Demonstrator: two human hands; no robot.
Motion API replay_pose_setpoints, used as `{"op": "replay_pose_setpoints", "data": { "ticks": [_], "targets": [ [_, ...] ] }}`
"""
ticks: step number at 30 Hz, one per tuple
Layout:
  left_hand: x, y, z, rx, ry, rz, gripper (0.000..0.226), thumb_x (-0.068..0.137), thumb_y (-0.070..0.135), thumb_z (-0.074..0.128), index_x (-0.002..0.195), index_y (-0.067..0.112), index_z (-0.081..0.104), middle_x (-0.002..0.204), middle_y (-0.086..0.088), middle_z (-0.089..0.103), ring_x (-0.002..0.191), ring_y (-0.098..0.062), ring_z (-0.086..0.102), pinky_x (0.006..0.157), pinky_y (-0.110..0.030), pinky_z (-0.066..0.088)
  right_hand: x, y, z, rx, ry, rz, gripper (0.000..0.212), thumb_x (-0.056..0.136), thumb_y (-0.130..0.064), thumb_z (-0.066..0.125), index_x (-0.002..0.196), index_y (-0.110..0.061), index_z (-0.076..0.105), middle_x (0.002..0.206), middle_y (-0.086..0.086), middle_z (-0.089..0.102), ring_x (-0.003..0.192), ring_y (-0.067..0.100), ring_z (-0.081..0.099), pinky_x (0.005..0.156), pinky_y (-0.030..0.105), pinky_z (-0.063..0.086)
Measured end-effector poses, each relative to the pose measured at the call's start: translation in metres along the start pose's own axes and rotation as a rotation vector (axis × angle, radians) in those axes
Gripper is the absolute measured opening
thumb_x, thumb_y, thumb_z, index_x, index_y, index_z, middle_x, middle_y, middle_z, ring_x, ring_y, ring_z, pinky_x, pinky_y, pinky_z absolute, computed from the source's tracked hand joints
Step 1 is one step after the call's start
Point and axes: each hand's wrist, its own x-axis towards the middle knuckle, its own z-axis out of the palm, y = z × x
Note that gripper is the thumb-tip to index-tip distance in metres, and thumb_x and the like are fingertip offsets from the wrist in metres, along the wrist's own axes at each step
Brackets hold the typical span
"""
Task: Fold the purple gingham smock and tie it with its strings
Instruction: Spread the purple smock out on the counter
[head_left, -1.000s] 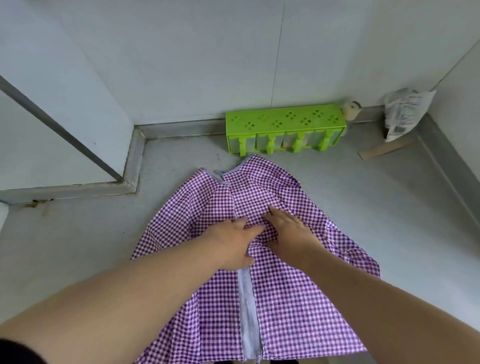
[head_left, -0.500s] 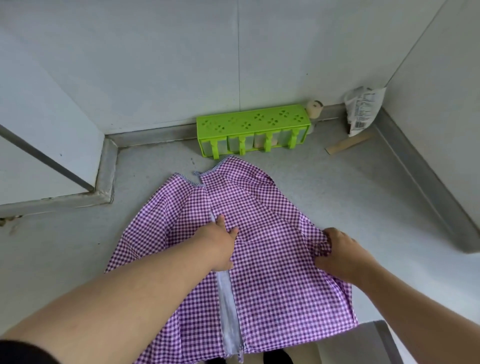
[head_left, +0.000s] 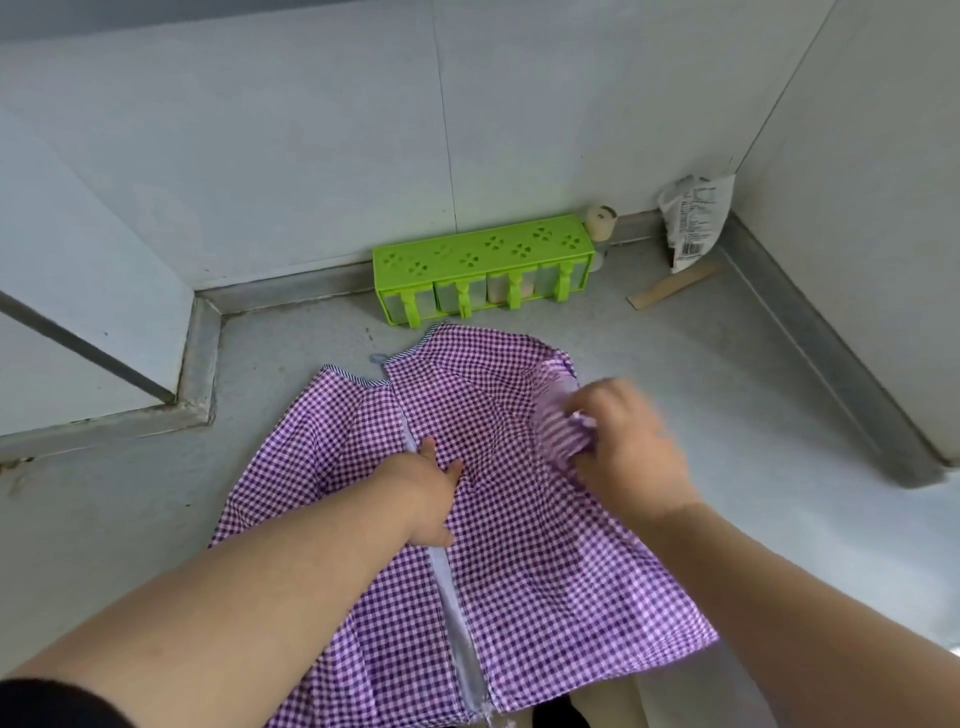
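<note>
The purple gingham smock (head_left: 524, 561) lies spread on the grey counter, its neckline toward the wall and a pale blue band running down its middle. My left hand (head_left: 426, 493) rests flat on the cloth beside that band, fingers straight, pressing it down. My right hand (head_left: 623, 452) grips a bunched sleeve or side flap of the smock at its right edge and holds it lifted over the body of the garment. That hand is blurred by motion. No loose strings show.
A green plastic rack (head_left: 483, 270) stands against the back wall just beyond the neckline. A small jar (head_left: 600, 226), a white packet (head_left: 696, 218) and a wooden stick (head_left: 675, 285) sit in the right corner. A raised ledge (head_left: 197, 364) borders the counter on the left.
My right hand has moved from the smock's right edge up and inward, carrying the gripped cloth over the garment. My left hand stays pressed near the centre band.
</note>
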Motion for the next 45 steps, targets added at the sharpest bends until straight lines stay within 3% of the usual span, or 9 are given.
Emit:
{"op": "replay_pose_setpoints", "data": {
  "ticks": [2, 5, 8, 10, 17, 21, 35, 40, 45],
  "targets": [
    [0.0, 0.0, 0.001, 0.002, 0.012, 0.002, 0.106, 0.094, 0.073, 0.053, 0.167, 0.025, -0.008, 0.171, -0.025, -0.013, 0.151, -0.046, 0.034, 0.108, -0.048, 0.05, -0.009, -0.005, 0.019, -0.135, -0.391, -0.248, 0.042, 0.084, -0.033, 0.071, 0.126, -0.032, 0.069, 0.134, -0.011, 0.061, 0.125, 0.013, 0.055, 0.11, 0.035, 0.042],
    [0.0, 0.001, 0.003, -0.009, 0.023, -0.008, 0.107, 0.094, 0.072, 0.054, 0.166, 0.025, -0.01, 0.17, -0.025, -0.015, 0.151, -0.048, 0.032, 0.109, -0.049, 0.05, -0.021, 0.004, 0.03, 0.132, -0.751, -0.05, 0.037, 0.091, -0.037, 0.058, 0.125, -0.037, 0.072, 0.146, -0.014, 0.053, 0.135, 0.002, 0.044, 0.117, 0.021, 0.03],
    [-0.003, 0.002, 0.004, -0.024, 0.028, -0.013, 0.104, 0.096, 0.07, 0.052, 0.166, 0.025, -0.01, 0.17, -0.024, -0.016, 0.152, -0.046, 0.032, 0.107, -0.048, 0.051, -0.019, 0.02, 0.027, 0.628, -0.316, 0.539, 0.038, 0.1, -0.018, 0.041, 0.099, -0.035, 0.075, 0.127, -0.003, 0.067, 0.108, 0.013, 0.066, 0.1, 0.039, 0.055],
    [-0.006, 0.004, 0.003, -0.024, 0.03, -0.011, 0.102, 0.097, 0.069, 0.052, 0.166, 0.025, -0.01, 0.17, -0.024, -0.016, 0.152, -0.046, 0.03, 0.107, -0.048, 0.049, -0.018, 0.03, 0.018, 0.45, -0.211, 0.718, 0.039, 0.1, -0.006, 0.041, 0.112, -0.033, 0.066, 0.136, 0.002, 0.061, 0.092, 0.015, 0.069, 0.069, 0.034, 0.059],
    [-0.007, 0.003, 0.001, -0.025, 0.026, -0.005, 0.101, 0.097, 0.069, 0.052, 0.166, 0.026, -0.009, 0.17, -0.024, -0.016, 0.151, -0.046, 0.032, 0.108, -0.048, 0.05, -0.028, 0.036, 0.031, 0.207, -0.617, 0.662, 0.077, 0.084, -0.053, 0.078, 0.149, -0.034, 0.042, 0.134, -0.007, 0.066, 0.112, 0.015, 0.065, 0.103, 0.035, 0.051],
    [-0.006, 0.003, 0.0, -0.018, 0.018, 0.002, 0.102, 0.097, 0.07, 0.05, 0.166, 0.026, -0.009, 0.17, -0.023, -0.016, 0.149, -0.046, 0.036, 0.105, -0.046, 0.053, -0.036, 0.028, 0.053, 0.046, -0.693, 0.487, 0.043, 0.094, -0.051, 0.064, 0.134, -0.036, 0.06, 0.127, -0.011, 0.069, 0.106, 0.012, 0.065, 0.102, 0.035, 0.053],
    [-0.008, 0.003, -0.001, -0.011, 0.025, 0.009, 0.101, 0.098, 0.069, 0.05, 0.166, 0.025, -0.008, 0.171, -0.023, -0.014, 0.15, -0.043, 0.037, 0.107, -0.046, 0.052, 0.059, -0.027, -0.054, 0.288, -0.051, 0.301, 0.028, 0.101, -0.042, 0.062, 0.117, -0.029, 0.043, 0.09, -0.012, 0.061, 0.072, 0.006, 0.064, 0.06, 0.024, 0.049],
    [-0.005, 0.001, 0.003, -0.024, 0.046, 0.013, 0.102, 0.094, 0.071, 0.054, 0.168, 0.026, -0.001, 0.172, -0.024, -0.011, 0.149, -0.041, 0.039, 0.109, -0.046, 0.05, 0.025, -0.027, -0.016, -0.028, -0.863, -0.051, 0.068, 0.092, -0.024, 0.063, 0.153, -0.032, 0.033, 0.144, 0.003, 0.059, 0.125, 0.019, 0.062, 0.104, 0.041, 0.055],
    [-0.004, 0.002, 0.005, -0.02, 0.056, 0.003, 0.099, 0.094, 0.071, 0.054, 0.168, 0.027, 0.006, 0.172, -0.024, -0.011, 0.147, -0.042, 0.04, 0.107, -0.046, 0.052, 0.01, 0.024, -0.001, -0.308, -0.65, 0.119, 0.088, 0.089, 0.006, 0.054, 0.16, -0.04, 0.027, 0.166, -0.01, 0.031, 0.151, 0.02, 0.031, 0.125, 0.046, 0.027]
  ]
}}
